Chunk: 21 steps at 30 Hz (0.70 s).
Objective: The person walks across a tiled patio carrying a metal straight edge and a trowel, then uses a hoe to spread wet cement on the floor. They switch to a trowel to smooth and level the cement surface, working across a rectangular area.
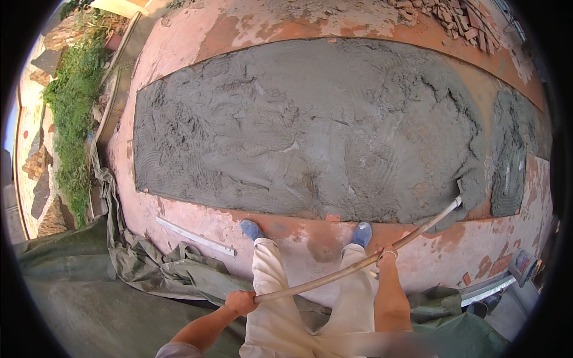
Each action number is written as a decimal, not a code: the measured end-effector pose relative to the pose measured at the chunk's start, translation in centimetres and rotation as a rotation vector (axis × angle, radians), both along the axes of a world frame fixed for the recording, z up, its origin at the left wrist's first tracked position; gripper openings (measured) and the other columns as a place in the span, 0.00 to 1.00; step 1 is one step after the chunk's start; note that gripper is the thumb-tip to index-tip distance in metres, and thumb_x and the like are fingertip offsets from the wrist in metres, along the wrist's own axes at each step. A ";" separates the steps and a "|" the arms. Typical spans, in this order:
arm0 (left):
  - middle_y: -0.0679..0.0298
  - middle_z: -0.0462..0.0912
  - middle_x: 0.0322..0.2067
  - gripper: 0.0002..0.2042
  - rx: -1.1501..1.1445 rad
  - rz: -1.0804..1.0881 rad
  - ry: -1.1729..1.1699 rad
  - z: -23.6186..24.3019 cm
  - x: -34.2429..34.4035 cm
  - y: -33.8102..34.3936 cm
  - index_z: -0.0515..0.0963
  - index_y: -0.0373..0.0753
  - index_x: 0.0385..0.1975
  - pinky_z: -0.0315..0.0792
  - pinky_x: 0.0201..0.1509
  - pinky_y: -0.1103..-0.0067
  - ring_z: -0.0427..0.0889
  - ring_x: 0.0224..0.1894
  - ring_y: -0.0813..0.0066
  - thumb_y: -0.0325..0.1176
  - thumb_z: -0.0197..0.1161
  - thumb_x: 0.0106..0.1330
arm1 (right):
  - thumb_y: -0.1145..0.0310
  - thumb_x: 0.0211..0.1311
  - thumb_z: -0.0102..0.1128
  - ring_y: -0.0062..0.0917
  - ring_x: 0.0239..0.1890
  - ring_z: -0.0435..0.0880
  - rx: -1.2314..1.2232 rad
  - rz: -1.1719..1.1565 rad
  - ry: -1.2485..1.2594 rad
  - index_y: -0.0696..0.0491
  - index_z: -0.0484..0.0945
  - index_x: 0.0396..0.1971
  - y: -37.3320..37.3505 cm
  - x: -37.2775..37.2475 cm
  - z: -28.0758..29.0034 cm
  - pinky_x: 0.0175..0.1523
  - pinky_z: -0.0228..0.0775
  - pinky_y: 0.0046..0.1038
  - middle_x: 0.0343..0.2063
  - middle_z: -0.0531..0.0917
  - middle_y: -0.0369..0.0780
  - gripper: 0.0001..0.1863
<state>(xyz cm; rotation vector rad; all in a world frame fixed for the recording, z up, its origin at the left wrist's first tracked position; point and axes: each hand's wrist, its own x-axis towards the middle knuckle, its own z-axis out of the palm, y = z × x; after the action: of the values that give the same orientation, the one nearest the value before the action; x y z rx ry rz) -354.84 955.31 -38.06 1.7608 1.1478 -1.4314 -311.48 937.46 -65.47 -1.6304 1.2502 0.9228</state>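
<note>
A long wooden-handled hoe (325,279) slants across in front of my legs. My left hand (240,303) is closed round the handle's near end, by my left thigh. Farther up the handle, my right hand (387,255) grips it, with a bracelet at the wrist. The hoe's pale socket meets a dark blade (459,187), partly sunk in wet grey concrete (310,137) near its lower right edge. That concrete is spread in a wide, rough slab, lumpy in places and smoother toward the middle. My blue shoes stand at its near edge.
A pale metal straightedge (196,236) lies left of my feet. Green tarpaulin (71,280) is bunched behind and left of me. Broken bricks (462,21) are heaped at the far right. A bucket-like container (524,267) stands lower right; plants (74,119) grow along the left.
</note>
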 end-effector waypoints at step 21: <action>0.58 0.84 0.42 0.15 0.188 0.509 0.264 9.4 -50.0 0.0 0.82 0.47 0.40 0.78 0.52 0.65 0.84 0.48 0.56 0.46 0.62 0.57 | 0.67 0.64 0.60 0.29 0.21 0.76 0.131 0.614 0.008 0.52 0.70 0.29 28.0 -46.6 16.0 0.26 0.74 0.37 0.20 0.73 0.38 0.09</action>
<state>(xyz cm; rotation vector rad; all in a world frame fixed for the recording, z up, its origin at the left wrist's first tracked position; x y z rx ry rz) -404.81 955.26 -28.61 1.2776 1.7685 -1.2893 -358.04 965.46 -49.51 -1.9377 0.6699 1.3460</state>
